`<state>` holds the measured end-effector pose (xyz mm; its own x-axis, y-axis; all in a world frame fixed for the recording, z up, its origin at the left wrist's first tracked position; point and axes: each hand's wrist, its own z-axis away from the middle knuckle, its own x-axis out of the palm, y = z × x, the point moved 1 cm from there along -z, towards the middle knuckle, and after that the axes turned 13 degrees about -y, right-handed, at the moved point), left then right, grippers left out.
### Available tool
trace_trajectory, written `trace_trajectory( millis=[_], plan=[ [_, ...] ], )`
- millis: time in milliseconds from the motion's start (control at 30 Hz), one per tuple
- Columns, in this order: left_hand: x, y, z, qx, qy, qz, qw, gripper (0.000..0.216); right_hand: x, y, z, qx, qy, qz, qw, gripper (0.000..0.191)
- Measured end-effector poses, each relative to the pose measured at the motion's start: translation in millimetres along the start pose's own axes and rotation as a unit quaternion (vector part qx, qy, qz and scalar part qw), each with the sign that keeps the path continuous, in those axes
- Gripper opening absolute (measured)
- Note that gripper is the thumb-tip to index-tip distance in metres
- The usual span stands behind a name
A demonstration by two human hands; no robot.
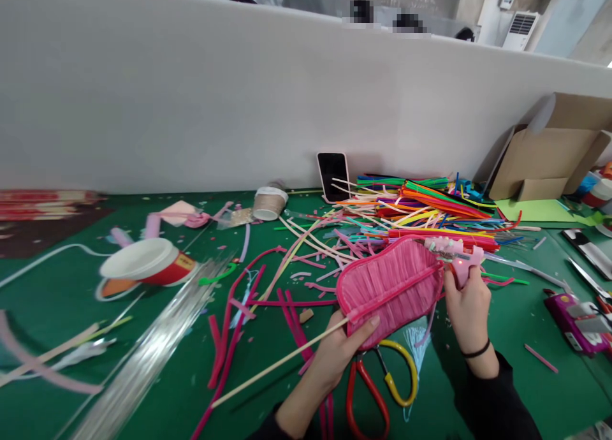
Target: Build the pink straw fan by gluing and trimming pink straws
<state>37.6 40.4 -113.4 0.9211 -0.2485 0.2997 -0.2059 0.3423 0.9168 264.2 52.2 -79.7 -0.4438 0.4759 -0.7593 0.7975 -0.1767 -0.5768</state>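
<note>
My left hand (337, 344) is closed on a pink fan (382, 280), its thumb lying over the lower left edge. The fan has a gathered pink face, a darker pink fuzzy rim and a matching strip along its middle. A pale wooden stick (277, 365) runs out from it toward the lower left. My right hand (468, 306) grips a pink glue gun (456, 255), whose nozzle is at the fan's upper right edge; whether it touches cannot be made out. Scissors (368, 389) with red and yellow handles lie beneath the fan.
Bundles of coloured pipe cleaners (421, 204) lie behind the fan, near a propped phone (333, 175). Left are a tipped paper cup (148, 264) and clear glue sticks (138, 363). An open cardboard box (549, 153) stands back right; a purple tape dispenser (576, 322) lies right.
</note>
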Motion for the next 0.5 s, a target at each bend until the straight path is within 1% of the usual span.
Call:
trace_trajectory(
  millis=[200,500],
  plan=[
    [-3.6,-5.6,-0.4,-0.002,0.031,0.002,1.0,0.061,-0.9,0.7,-0.4,-0.004,0.009,0.008,1.0,0.026],
    [-3.0,-6.0,-2.8,0.007,0.013,0.002,1.0,0.064,0.6,2.6,-1.3,-0.004,0.008,0.007,1.0,0.024]
  ],
)
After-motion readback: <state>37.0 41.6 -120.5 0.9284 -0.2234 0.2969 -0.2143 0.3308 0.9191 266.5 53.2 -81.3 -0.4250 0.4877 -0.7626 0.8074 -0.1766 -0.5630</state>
